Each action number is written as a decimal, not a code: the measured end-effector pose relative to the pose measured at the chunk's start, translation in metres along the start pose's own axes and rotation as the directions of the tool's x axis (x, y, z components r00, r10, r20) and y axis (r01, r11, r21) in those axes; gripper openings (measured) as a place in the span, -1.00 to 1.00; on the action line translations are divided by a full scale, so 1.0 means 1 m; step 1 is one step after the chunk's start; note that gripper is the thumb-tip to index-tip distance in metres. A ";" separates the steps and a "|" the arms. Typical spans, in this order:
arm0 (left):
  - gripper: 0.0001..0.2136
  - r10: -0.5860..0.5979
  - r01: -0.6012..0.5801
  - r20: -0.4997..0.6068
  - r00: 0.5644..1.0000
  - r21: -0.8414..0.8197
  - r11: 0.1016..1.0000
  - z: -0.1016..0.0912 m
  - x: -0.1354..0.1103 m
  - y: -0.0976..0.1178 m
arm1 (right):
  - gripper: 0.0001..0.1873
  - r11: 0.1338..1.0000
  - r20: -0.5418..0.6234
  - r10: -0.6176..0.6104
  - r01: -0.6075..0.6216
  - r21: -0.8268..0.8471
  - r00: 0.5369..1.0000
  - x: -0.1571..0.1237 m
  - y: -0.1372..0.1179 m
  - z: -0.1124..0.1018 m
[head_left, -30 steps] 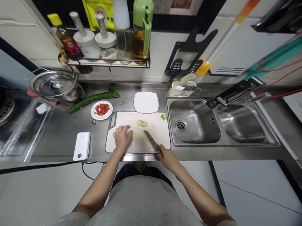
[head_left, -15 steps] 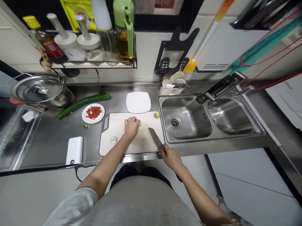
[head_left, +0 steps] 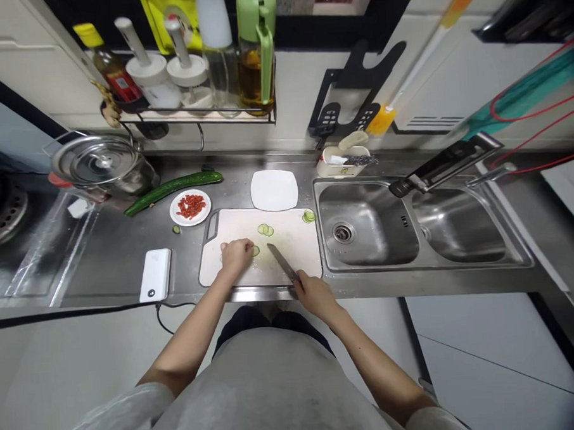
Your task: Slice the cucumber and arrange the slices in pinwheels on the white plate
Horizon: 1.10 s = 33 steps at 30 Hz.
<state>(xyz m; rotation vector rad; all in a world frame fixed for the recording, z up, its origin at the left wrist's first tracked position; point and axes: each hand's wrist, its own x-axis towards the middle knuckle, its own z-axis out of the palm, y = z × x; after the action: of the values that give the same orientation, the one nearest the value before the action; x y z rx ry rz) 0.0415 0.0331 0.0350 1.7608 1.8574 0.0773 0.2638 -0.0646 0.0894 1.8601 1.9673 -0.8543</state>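
Fingers (head_left: 243,247) of the left hand (head_left: 235,255) curl on the white plastic cutting board (head_left: 298,252) beside a green cucumber slice (head_left: 255,250); I cannot tell if they hold it. Right hand (head_left: 312,293) clasps a steel kitchen knife (head_left: 282,263). Few slices are cut; a whole long green cucumber (head_left: 174,187) lies far left.

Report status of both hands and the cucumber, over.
Right hand grips knife, blade over cutting board. Left hand curled on board, beside cucumber slice. Two loose slices lie beyond blade.
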 end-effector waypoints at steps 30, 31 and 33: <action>-0.78 0.021 -0.017 -0.059 0.998 0.076 0.997 0.012 -0.002 -0.015 | -0.71 0.991 0.056 -0.074 0.079 -0.106 0.996 0.024 -0.043 0.006; -0.78 0.020 -0.016 -0.057 0.998 0.076 0.997 0.012 -0.002 -0.015 | -0.72 0.991 0.052 -0.072 0.077 -0.111 0.996 0.024 -0.044 0.006; -0.78 0.018 -0.014 -0.052 0.998 0.075 0.997 0.012 -0.001 -0.015 | -0.71 0.990 0.050 -0.075 0.080 -0.118 0.996 0.024 -0.046 0.006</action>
<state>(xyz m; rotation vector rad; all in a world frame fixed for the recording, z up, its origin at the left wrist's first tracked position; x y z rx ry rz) 0.0335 0.0259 0.0194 1.8410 1.9062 0.0618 0.2153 -0.0484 0.0798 1.6933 2.0278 -0.7746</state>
